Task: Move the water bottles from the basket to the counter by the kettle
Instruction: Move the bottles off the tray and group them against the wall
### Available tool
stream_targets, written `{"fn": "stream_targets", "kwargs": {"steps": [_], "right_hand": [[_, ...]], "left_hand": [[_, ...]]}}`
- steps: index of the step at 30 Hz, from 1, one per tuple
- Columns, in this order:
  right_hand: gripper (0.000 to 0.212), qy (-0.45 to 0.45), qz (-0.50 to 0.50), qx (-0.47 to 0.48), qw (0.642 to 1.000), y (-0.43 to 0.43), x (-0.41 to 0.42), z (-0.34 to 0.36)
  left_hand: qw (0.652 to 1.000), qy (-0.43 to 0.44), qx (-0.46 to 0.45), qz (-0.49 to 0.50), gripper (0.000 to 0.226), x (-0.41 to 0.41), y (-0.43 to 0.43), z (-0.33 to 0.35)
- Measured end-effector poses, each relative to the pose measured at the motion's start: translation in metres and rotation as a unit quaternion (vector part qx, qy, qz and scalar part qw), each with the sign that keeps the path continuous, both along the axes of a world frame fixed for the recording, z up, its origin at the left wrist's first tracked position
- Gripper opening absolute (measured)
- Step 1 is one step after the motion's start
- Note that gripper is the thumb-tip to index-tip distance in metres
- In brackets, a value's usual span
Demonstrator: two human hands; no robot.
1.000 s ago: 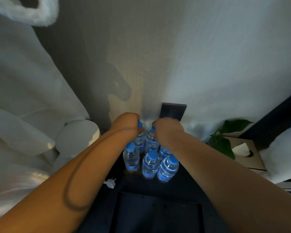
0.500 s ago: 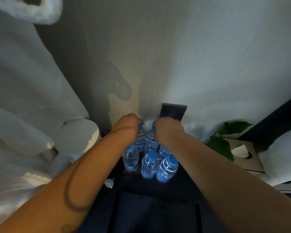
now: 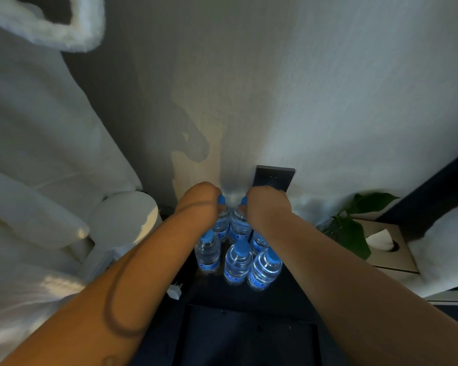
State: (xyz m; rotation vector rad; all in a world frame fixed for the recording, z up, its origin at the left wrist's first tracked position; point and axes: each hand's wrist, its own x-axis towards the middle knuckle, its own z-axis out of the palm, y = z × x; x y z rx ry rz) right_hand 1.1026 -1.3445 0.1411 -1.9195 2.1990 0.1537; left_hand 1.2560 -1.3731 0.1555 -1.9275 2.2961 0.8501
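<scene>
Item: my left hand [image 3: 200, 200] and right hand [image 3: 266, 207], each clenched on a back-row water bottle [image 3: 222, 220] neck. Seat both upright behind the front bottles [image 3: 238, 262], then release.

Dim scene overall. Dark surface [image 3: 288, 294] reads near black, detail lost. Wall [image 3: 328, 88] lit unevenly: a warm patch at centre, cooler and brighter toward the right. Hard-edged arm shadow falls on the wall at centre-left. Water bottles [image 3: 238, 262] catch blue-white highlights. Strong wide-angle bending at frame edges; forearms loom large. Slight softness throughout.
</scene>
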Motion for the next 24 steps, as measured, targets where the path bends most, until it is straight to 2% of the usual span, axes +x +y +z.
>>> {"fn": "stream_targets", "kwargs": {"steps": [6,14,20,24], "right_hand": [[0.043,0.004,0.004,-0.001,1.0,-0.004,0.001,-0.003],[0.026,-0.014,0.101,-0.043,0.994,0.008,-0.008,-0.004],[0.018,-0.009,0.09,-0.026,0.996,0.003,-0.005,0.001],[0.025,-0.018,0.046,-0.003,0.999,-0.003,-0.001,0.0]], "left_hand": [[1.0,0.003,-0.018,-0.007,0.034,0.001,0.002,0.0],[0.999,-0.003,-0.028,-0.019,0.023,0.002,0.0,-0.003],[1.0,-0.007,-0.025,-0.017,0.02,0.0,-0.004,-0.002],[0.999,-0.017,-0.038,-0.036,0.023,0.001,-0.004,-0.002]]}}
